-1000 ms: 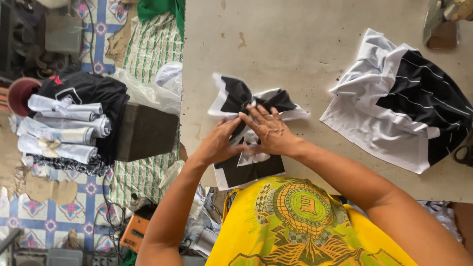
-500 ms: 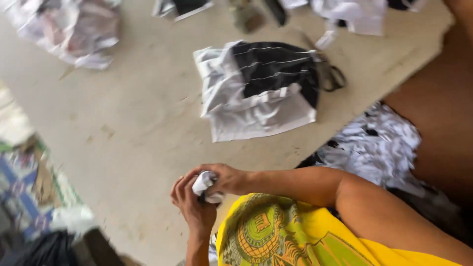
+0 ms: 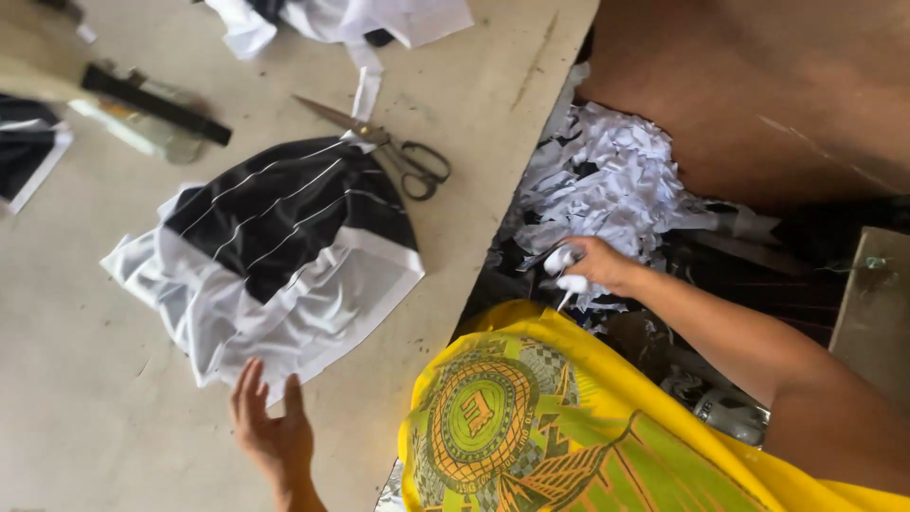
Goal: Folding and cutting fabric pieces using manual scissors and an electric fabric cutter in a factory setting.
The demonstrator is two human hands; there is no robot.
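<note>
Viewing from the head camera, looking down over a yellow shirt (image 3: 531, 427) at the near edge.

Left hand (image 3: 270, 427): laid flat on the table (image 3: 85, 379), fingers spread and apart, gripping nothing. Fingertips just beside the near white hem of the striped garment (image 3: 275, 256); contact with the hem not clear enough to confirm.

Right hand (image 3: 592, 268): off the right edge of the table, fingers closed round a small white scrap (image 3: 566, 270). Held just above the near side of the scrap heap (image 3: 607, 180), a loose mass of white cuttings lying below table level to the right.

Striped garment: black with thin white stripes and a broad white border, lying crumpled mid-table, not folded, not cut as far as can be seen.

Scissors (image 3: 389, 147): lying on the table, far of the garment and just beside its far corner, in neither hand.

More cloth (image 3: 332, 19) at the far edge, untouched.

Judged progress: trimming well under way, given the size of the heap; one scrap in hand, not yet released; striped garment and far cloth judged outstanding.
</note>
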